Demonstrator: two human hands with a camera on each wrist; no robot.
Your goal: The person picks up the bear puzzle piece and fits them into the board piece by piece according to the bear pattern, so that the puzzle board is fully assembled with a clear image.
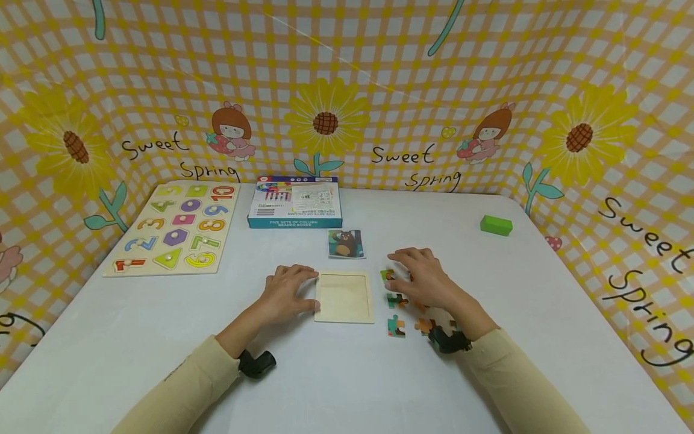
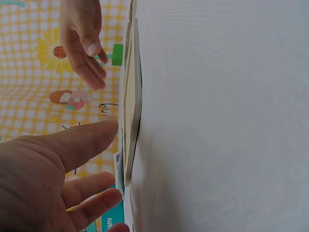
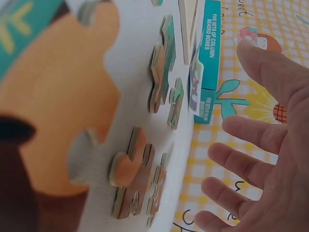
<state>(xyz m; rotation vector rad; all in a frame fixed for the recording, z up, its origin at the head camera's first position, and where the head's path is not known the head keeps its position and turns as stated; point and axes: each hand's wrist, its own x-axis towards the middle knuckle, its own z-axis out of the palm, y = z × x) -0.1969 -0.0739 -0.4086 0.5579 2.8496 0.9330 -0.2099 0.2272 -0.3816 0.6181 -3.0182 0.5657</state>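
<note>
The white worktop lies beneath all fingers. Left hand: fingers wide, nothing held. Right hand: fingers wide, nothing held. Square wooden puzzle tray: at the left fingers, contact unclear. Jigsaw pieces: beneath and near the right fingers.

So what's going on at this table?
Someone's left hand is at the left edge of a shallow wooden tray. The right hand is over some loose jigsaw pieces, holding none of them. The pieces lie to the right of the tray, and none sits inside it. A bear picture lies just beyond the tray.
</note>
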